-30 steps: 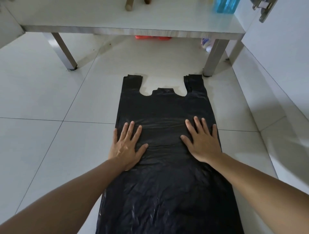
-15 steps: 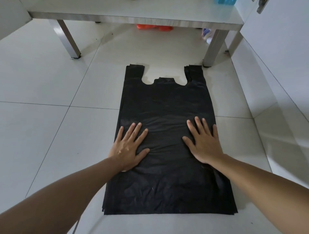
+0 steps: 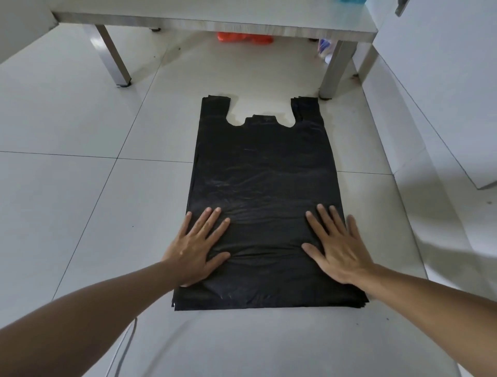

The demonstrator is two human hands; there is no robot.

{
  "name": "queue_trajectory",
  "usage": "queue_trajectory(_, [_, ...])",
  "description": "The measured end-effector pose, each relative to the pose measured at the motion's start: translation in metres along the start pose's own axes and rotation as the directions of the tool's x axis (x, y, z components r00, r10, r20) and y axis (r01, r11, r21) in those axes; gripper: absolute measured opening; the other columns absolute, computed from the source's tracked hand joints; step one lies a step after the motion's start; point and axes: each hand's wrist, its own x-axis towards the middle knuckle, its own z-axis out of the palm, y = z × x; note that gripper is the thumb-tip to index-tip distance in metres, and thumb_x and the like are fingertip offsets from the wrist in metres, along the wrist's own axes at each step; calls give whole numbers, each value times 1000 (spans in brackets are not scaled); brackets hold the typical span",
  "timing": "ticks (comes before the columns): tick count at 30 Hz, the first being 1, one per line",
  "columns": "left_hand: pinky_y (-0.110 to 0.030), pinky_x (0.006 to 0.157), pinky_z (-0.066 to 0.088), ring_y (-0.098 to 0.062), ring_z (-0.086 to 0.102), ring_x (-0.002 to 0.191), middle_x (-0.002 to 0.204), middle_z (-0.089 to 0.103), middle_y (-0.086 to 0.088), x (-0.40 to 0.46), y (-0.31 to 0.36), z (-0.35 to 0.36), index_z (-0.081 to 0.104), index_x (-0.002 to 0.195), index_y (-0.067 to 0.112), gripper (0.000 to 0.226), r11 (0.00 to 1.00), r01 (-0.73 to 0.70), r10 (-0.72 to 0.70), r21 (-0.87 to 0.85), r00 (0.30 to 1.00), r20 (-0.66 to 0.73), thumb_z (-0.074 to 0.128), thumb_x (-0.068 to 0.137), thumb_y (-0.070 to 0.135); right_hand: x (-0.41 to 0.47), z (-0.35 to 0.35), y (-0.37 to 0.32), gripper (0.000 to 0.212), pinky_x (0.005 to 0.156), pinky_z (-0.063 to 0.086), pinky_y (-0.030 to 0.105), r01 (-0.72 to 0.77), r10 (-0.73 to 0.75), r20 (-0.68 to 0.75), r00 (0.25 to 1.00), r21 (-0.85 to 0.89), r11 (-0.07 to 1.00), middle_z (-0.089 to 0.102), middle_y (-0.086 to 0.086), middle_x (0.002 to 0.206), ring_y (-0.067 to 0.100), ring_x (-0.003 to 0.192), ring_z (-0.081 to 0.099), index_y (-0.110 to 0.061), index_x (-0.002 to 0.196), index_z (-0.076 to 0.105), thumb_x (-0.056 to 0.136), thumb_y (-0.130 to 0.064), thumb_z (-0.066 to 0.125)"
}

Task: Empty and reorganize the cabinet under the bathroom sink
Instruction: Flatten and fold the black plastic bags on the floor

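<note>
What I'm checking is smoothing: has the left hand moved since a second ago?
Yes. The left hand slid toward the person along the black bag, fingertips now farther from the floor grout line.

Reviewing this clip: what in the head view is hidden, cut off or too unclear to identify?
- Orange item: mostly hidden behind the table's front edge; cannot be identified.
- Blue-and-white item: partly hidden behind the table leg; too small to identify.
- Blue object: cut off by the top edge.
- Black plastic bags: stack count unclear; left hand and right hand cover parts.
</note>
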Motion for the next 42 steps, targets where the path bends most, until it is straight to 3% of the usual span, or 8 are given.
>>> queue_trajectory(7, [-55, 119, 6, -31, 5, 149, 162, 2, -11, -15, -13, -18, 10, 155, 16, 82, 998, 67, -68, 20, 996, 65, 7, 91, 67, -22, -24, 8, 90, 120, 9, 54, -54, 57, 44, 997, -69, 996, 1, 8, 165, 30, 152, 3, -19, 157, 6, 84, -70, -5])
queue_trajectory(12, [-50, 119, 17, -28, 26, 145, 156, 31, -10, -24, 27, -37, 40, 146, 12, 72, 953, -303, 300, -26, 951, -79, 35, 91, 59, -46, -38, -26, 80, 121, 12, 37, 296, -300, 39, 953, 94, 951, 19, 2, 162, 22, 148, 23, -20, 151, 35, 89, -70, 28])
queue_trajectory(16, [-49, 119, -11, -19, -22, 145, 158, -24, -2, -39, 47, -34, -15, 153, 20, 88, 931, -366, 354, -5, 897, 265, 18, 90, 72, -62, -33, -35, 93, 119, -12, 32, 467, -460, 192, 867, 12, 884, -24, -8, 160, 10, 148, -18, -28, 157, -7, 88, -73, 36])
queue_trajectory(19, [-57, 117, -8, -22, -30, 143, 157, -31, -1, -50, 42, -28, -25, 149, 22, 88, 949, -311, 276, 51, 898, 342, 14, 90, 73, -70, -21, -22, 88, 121, -7, 40, 420, -395, 251, 884, -52, 906, -23, -5, 160, 18, 148, -20, -28, 156, -12, 92, -71, 31])
queue_trajectory(24, [-51, 120, 12, -29, -3, 149, 163, -5, -8, -58, 43, -38, 0, 155, 14, 72, 949, -306, 271, 80, 916, 297, 21, 100, 55, -73, -16, -12, 59, 83, 59, 40, 476, -485, 7, 875, -201, 856, 65, 11, 127, 30, 113, 65, -12, 122, 67, 85, -55, 52])
queue_trajectory(28, [-45, 96, 48, -31, 47, 119, 133, 48, -13, -57, 46, -41, 42, 140, 5, 58, 937, -341, 327, 69, 931, 164, 46, 92, 37, -76, -13, -18, 34, 61, 59, 38, 491, -510, -26, 860, -235, 839, 70, 7, 103, 27, 83, 68, -10, 105, 71, 83, -34, 62])
queue_trajectory(34, [-37, 85, 51, -29, 46, 117, 134, 44, -12, -54, 55, -44, 38, 143, 3, 57, 954, -296, 290, 44, 951, 112, 48, 91, 25, -77, -17, -29, 40, 38, 44, 29, 473, -490, 28, 871, -318, 822, 63, 5, 73, 24, 56, 58, -7, 87, 70, 48, 2, 77])
queue_trajectory(42, [-33, 89, 49, -22, 41, 119, 134, 39, -4, -52, 59, -52, 44, 136, 13, 48, 980, -199, 199, -11, 967, 161, 48, 92, 31, -58, -45, -40, 27, 66, 35, 32, 194, -194, 127, 973, 12, 981, 54, 3, 90, 29, 91, 59, -12, 115, 55, 92, -5, 41])
